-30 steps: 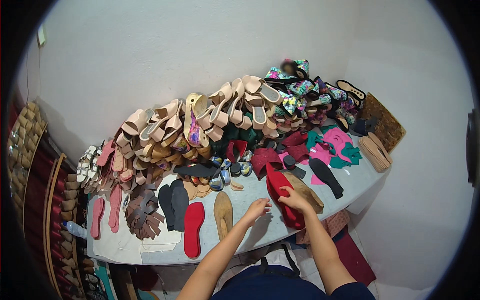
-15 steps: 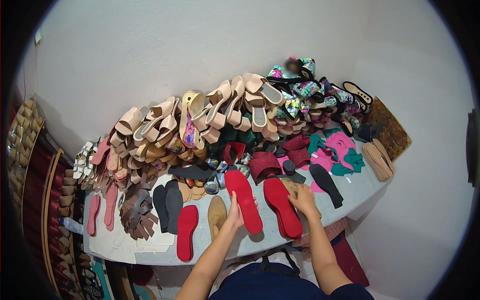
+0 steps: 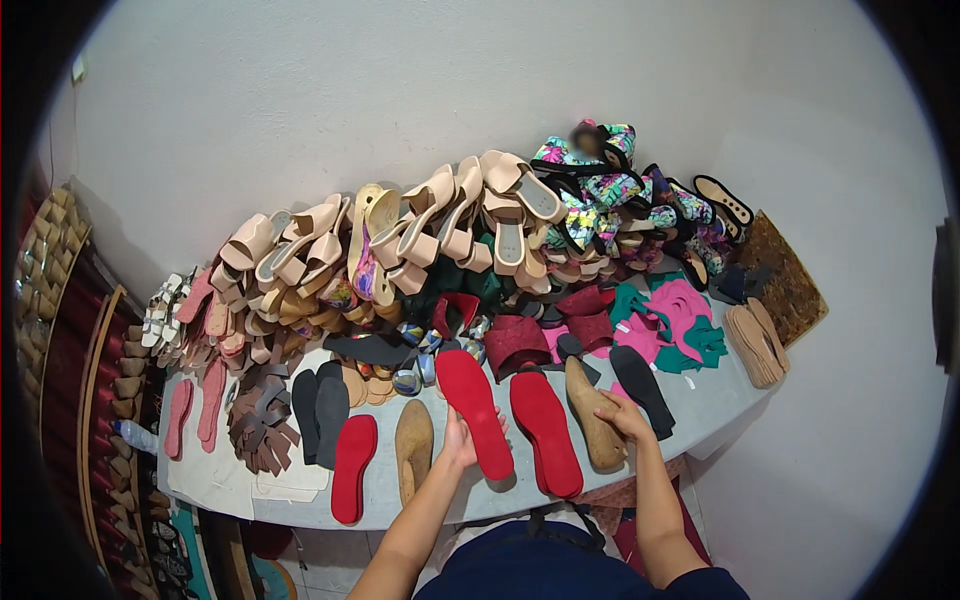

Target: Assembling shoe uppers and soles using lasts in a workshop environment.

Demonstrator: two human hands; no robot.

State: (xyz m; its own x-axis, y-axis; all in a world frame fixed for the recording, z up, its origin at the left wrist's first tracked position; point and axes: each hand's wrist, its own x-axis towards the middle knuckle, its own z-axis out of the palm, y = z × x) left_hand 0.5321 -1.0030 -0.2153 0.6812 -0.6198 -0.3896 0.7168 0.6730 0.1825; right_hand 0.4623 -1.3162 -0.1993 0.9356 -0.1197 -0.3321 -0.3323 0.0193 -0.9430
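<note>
My left hand (image 3: 461, 437) is closed round the edge of a long red insole (image 3: 476, 410), which it holds tilted over the table's front. To the right of it, my right hand (image 3: 627, 417) has its fingers closed on a wooden shoe last (image 3: 590, 420) that rests on the table. Between the two hands lies a stack of red insoles (image 3: 547, 435), apart from both. Another wooden last (image 3: 413, 450) lies just left of my left hand. Beside that last is a further red insole stack (image 3: 353, 470).
Heaped sandals (image 3: 430, 215) line the table's back. Black soles (image 3: 333, 415), brown straps (image 3: 262, 425) and pink soles (image 3: 212, 400) lie left; a black sole (image 3: 643, 390), pink and green scraps (image 3: 680, 320) and tan soles (image 3: 757, 343) lie right. A shelf of lasts (image 3: 125, 410) stands far left.
My right hand has moved from beside the red insole stack onto the wooden last, which now shows more fully. The stack sits slightly nearer me. My left hand still holds its insole.
</note>
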